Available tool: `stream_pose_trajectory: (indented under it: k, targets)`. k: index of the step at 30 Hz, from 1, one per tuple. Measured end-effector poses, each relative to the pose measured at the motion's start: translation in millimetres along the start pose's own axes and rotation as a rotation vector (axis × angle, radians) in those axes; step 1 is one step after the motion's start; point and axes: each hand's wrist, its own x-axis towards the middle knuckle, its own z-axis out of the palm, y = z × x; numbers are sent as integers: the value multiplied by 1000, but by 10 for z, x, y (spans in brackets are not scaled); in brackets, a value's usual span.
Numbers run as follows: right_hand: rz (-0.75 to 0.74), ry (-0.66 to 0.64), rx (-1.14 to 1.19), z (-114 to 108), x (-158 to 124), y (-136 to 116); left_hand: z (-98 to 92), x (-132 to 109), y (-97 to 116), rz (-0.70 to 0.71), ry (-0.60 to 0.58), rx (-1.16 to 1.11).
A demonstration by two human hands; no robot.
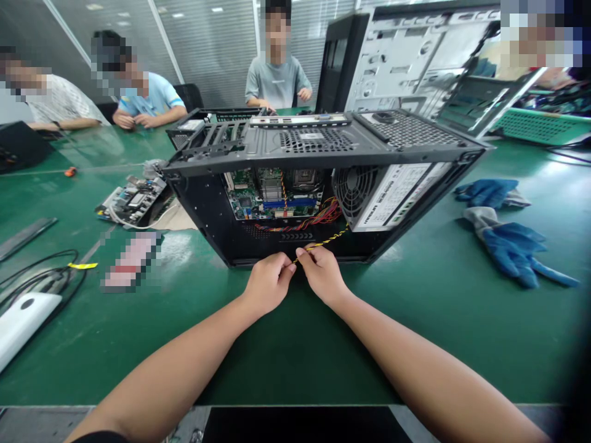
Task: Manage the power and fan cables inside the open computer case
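Observation:
A black computer case [194, 203] stands on the green table with its open side facing me. Inside it are a green motherboard [247, 184] and, to the right, a power supply [392, 197] with a round fan grille. A yellow-and-black twisted cable [330, 239] runs from below the power supply out to my fingers. My left hand [269, 283] pinches the cable near its end. Close beside it, my right hand [323, 274] pinches the same cable between thumb and finger. Whatever sits at the cable's tip is hidden by my left fingers.
Blue-and-grey gloves [503, 246] lie at the right. Left of the case are a loose circuit board assembly [133, 200], a blurred pink item [132, 261], black cables and a white device [28, 323]. Another case [397, 61] and a green basket [545, 125] stand behind; several people sit across.

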Motion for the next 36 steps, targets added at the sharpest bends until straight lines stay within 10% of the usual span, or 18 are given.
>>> stream_pose_trajectory:
  k: [36]
  targets:
    - [-24, 27, -32, 0, 0, 3, 0, -7, -30, 6, 76, 38]
